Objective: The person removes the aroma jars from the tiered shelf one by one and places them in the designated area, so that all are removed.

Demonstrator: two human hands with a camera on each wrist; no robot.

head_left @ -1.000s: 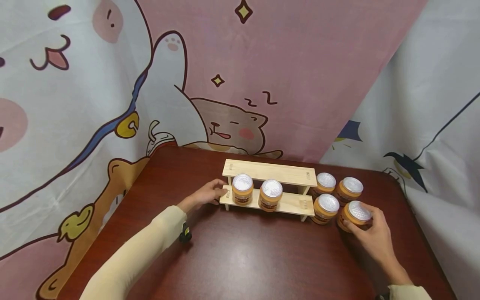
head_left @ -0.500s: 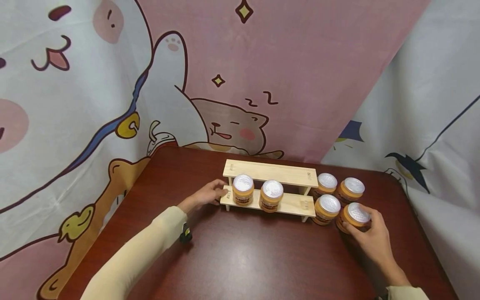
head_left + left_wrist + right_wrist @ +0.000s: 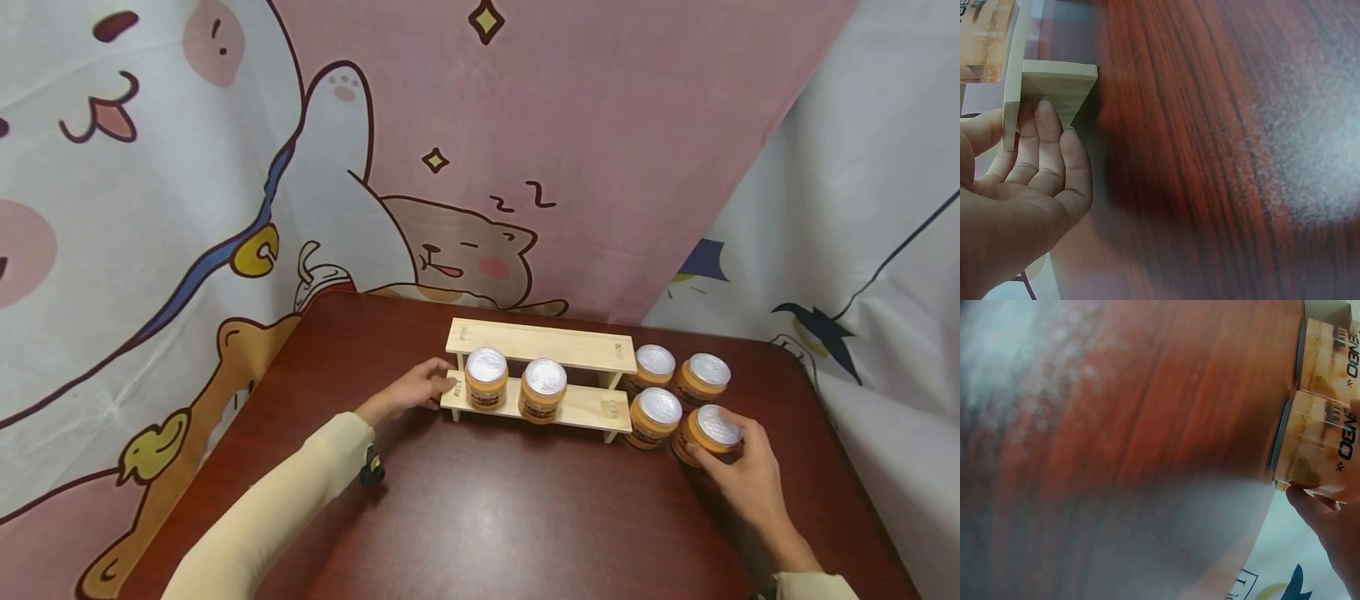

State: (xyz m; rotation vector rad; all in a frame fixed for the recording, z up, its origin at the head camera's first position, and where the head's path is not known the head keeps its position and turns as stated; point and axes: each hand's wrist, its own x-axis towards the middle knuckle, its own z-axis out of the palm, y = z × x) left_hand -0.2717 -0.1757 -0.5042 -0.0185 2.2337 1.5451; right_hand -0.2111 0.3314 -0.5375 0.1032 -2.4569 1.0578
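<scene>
A two-step wooden rack [image 3: 540, 344] stands on the table, with two jars on its lower shelf: a left jar [image 3: 486, 379] and a second jar [image 3: 542, 392]. My left hand [image 3: 411, 389] holds the left end of that shelf. In the left wrist view, the thumb lies on the upper face of the shelf board [image 3: 1012, 119] and the fingers curl beneath it by the leg [image 3: 1060, 84]. At the right, my right hand [image 3: 750, 479] grips an orange jar with a silvery lid [image 3: 717, 426], which stands close against another jar [image 3: 654, 417]. The right wrist view shows the gripped jar's printed side [image 3: 1319, 440].
Two more jars stand behind, a back left jar [image 3: 651, 367] and a back right jar [image 3: 701, 377], next to the rack's right end. The brown table [image 3: 487, 508] meets a cartoon-printed cloth [image 3: 600, 125] at the back and sides.
My right hand and its jar have shifted very slightly left, toward the neighbouring jar. The left hand and the rack look the same.
</scene>
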